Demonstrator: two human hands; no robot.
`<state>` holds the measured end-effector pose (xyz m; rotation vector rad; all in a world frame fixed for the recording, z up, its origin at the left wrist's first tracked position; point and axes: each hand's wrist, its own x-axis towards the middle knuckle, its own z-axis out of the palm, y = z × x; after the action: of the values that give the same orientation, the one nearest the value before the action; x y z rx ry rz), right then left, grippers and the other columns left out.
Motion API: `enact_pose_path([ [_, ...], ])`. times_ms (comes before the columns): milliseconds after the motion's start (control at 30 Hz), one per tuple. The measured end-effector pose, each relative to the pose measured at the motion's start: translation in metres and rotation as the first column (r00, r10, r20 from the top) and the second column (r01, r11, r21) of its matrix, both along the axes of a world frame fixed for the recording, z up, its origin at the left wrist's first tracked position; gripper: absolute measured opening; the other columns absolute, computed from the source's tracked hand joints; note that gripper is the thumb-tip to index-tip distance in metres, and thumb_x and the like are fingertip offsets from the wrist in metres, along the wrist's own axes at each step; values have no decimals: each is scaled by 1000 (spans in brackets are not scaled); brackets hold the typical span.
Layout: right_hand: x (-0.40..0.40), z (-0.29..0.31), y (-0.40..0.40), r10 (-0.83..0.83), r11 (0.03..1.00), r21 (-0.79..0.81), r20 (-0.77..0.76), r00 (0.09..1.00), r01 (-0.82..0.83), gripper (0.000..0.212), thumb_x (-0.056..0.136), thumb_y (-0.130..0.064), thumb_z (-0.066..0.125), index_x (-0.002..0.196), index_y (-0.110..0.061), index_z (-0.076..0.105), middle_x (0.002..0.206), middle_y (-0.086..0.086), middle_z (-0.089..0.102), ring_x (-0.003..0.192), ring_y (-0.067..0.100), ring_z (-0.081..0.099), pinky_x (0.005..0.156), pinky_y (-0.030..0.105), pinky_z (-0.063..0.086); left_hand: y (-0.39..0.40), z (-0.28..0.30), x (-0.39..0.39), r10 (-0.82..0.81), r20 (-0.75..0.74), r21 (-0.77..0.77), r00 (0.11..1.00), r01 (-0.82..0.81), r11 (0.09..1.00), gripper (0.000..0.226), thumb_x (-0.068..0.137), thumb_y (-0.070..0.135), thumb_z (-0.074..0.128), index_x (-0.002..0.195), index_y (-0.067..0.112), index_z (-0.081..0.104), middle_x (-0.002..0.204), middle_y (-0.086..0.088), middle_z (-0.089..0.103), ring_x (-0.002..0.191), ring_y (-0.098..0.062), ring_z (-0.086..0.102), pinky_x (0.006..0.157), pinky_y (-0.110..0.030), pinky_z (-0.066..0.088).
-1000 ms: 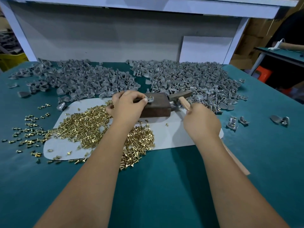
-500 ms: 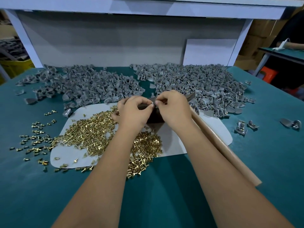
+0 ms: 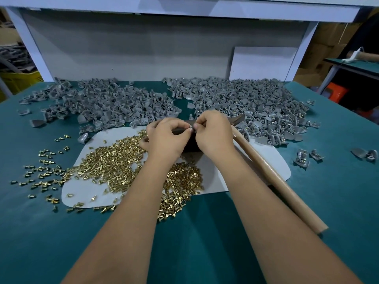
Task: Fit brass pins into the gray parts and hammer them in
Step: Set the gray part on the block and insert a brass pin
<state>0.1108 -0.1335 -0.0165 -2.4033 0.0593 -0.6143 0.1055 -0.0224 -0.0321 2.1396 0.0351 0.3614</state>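
Observation:
My left hand (image 3: pixel 167 138) and my right hand (image 3: pixel 215 133) meet fingertip to fingertip over a dark block (image 3: pixel 189 145), pinching one small gray part (image 3: pixel 192 128) between them. The part is almost hidden by the fingers, and I cannot tell whether a pin is in it. A heap of brass pins (image 3: pixel 114 162) lies on a white sheet (image 3: pixel 272 160) left of the hands. The hammer lies on the table to the right, its wooden handle (image 3: pixel 274 181) running toward me and its dark head (image 3: pixel 238 119) behind my right hand.
Two big piles of gray parts fill the back of the green table, one at back left (image 3: pixel 106 103) and one at back right (image 3: pixel 256 105). Loose pins (image 3: pixel 43 171) are scattered at the left. A few gray parts (image 3: pixel 307 157) lie apart at the right.
My right hand has let go of the hammer, which now lies on the table, and has come to the left hand at the block. Both hands now pinch the small part.

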Motion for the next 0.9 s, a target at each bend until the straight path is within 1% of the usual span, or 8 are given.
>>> enact_pose_path([
  [67,-1,0,1,3,1000,-28,-1,1000,-3,19,89,-12,61,72,-19,56,100,5,61,101,22,50,79,28,35,0,0,-1,7,2,6,1000,-7,1000,24,86,42,69,67,49,56,106,25,56,130,-17,30,100,-45,19],
  [167,-2,-2,2,6,998,-70,13,1000,-5,16,90,-11,59,75,-17,57,101,7,61,104,24,49,81,27,32,0,1,-2,-1,17,-1,1000,1,1000,24,86,40,69,69,50,56,105,24,57,130,-16,32,103,-45,20],
  [267,-1,-4,2,14,996,-88,27,1000,-12,11,91,-10,57,81,-13,59,101,7,59,105,24,47,80,24,29,1,1,-1,-39,47,-21,998,40,999,21,87,34,71,75,47,60,112,16,65,131,-18,39,111,-49,21],
  [400,0,-7,2,25,989,-148,47,999,-18,12,91,-11,56,81,-17,52,100,6,58,103,22,46,75,21,24,1,2,-2,-53,54,-21,997,54,998,19,87,31,72,78,45,62,112,13,66,131,-18,42,113,-49,24],
  [500,0,-9,3,33,989,-144,84,996,-20,15,91,-9,56,79,-17,51,97,5,58,99,22,47,72,20,22,2,2,-1,-63,51,-39,997,65,997,18,87,30,72,79,44,63,111,13,66,131,-19,42,113,-49,24],
  [733,0,-14,-3,66,997,-41,68,995,-64,9,91,-11,56,84,-12,61,91,-2,51,99,20,46,78,24,29,2,2,-2,-61,33,-24,998,61,998,21,87,34,70,73,45,61,111,17,64,133,-18,36,112,-52,22],
  [800,-2,-14,-5,90,993,69,65,994,-95,13,93,-11,52,88,-11,64,94,0,55,97,18,48,78,26,35,2,2,-1,-85,27,-54,996,87,995,23,88,32,70,71,45,61,108,17,62,132,-20,36,112,-53,24],
  [900,-7,-10,-11,116,948,291,64,991,-130,22,97,-15,46,96,-16,67,101,-1,59,90,8,50,71,16,36,2,3,1,-81,19,-131,997,82,988,26,87,28,72,68,42,62,98,22,59,132,-20,34,114,-53,24],
])
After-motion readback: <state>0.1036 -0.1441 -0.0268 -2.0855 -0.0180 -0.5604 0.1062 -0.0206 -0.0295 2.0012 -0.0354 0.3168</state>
